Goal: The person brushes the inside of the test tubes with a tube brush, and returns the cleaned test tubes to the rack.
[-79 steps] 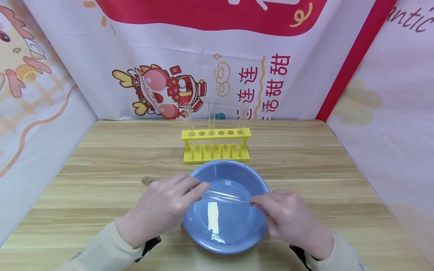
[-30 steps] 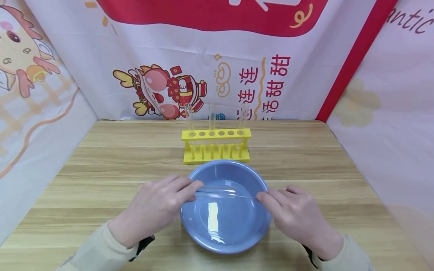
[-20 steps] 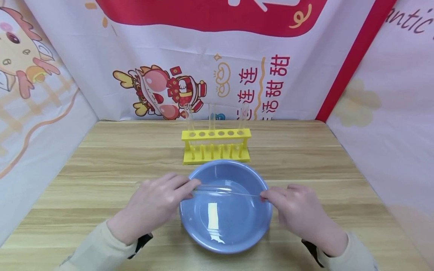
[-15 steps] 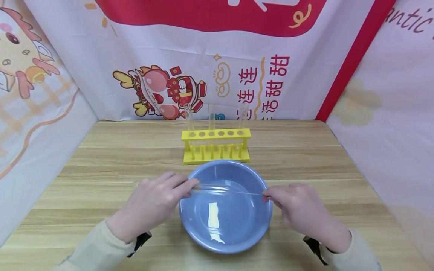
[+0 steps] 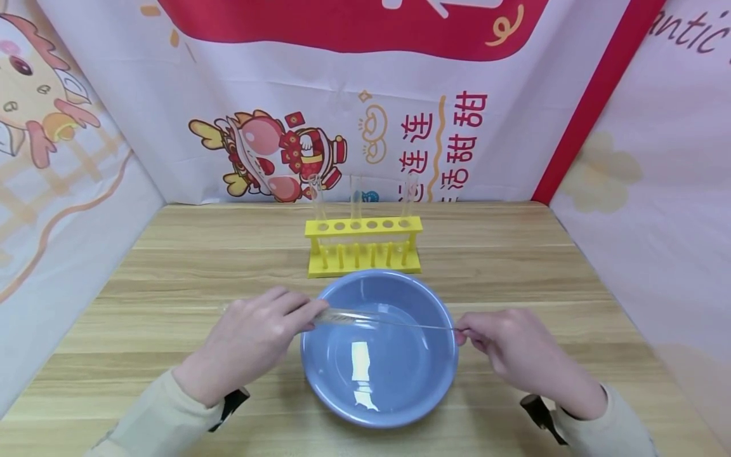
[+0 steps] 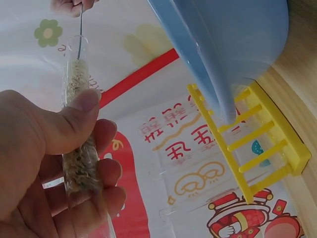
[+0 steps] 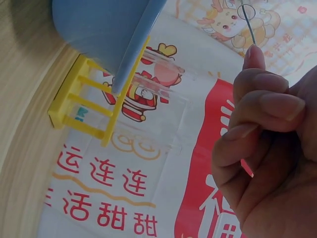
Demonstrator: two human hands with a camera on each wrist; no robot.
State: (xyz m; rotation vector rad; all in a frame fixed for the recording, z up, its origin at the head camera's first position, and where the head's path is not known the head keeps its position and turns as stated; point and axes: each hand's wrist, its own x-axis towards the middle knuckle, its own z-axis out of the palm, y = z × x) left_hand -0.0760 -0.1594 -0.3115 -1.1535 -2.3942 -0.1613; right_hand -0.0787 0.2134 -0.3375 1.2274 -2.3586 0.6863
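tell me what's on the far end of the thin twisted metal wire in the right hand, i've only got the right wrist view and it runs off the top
Observer: The left wrist view shows the wire leading to a pale-bristled brush head inside a clear cylindrical test tube.
Operator: ok what's holding that, can't see it here
Observer: The left hand, its thumb and fingers curled round the outside.
Operator: and where's the open end sitting
Observer: In the head view, it is above the inside of the round blue plastic basin; I can't judge how high.

Four tubes (image 5: 318,202) (image 5: 356,198) (image 5: 408,200) (image 5: 364,316), one brush (image 6: 78,79), one basin (image 5: 400,377)
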